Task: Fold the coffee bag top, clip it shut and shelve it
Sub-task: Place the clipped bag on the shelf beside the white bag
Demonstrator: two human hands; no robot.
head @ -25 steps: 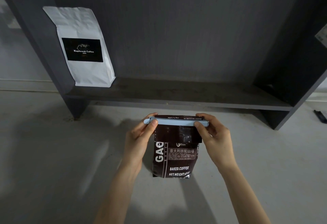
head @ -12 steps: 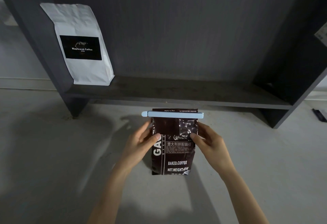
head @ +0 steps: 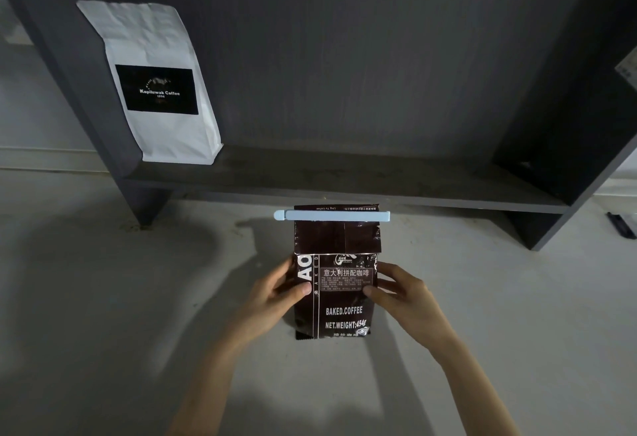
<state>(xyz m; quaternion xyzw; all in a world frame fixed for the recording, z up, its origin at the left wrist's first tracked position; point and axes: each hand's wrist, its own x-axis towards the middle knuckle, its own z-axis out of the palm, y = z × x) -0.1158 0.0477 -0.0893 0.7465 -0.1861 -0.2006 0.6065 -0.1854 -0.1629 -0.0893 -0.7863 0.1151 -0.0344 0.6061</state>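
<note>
A dark brown coffee bag (head: pixel 339 301) with white print stands upright on the pale floor in front of the shelf. Its top is folded over, and a light blue clip (head: pixel 331 216) is clamped across the fold. My left hand (head: pixel 275 292) grips the bag's left side at mid height, thumb on the front. My right hand (head: pixel 401 289) grips the right side the same way. The dark grey shelf board (head: pixel 344 177) lies just beyond and slightly above the bag's top.
A white coffee bag (head: pixel 155 87) with a black label stands at the shelf's left end against the side panel (head: pixel 69 66). The right side panel (head: pixel 565 159) closes the other end. A small dark object (head: pixel 620 225) lies on the floor at far right.
Both hands slid down from the clip's ends to the bag's sides. The clip stays clamped on the folded top. The bag looks taller and closer to the shelf edge.
</note>
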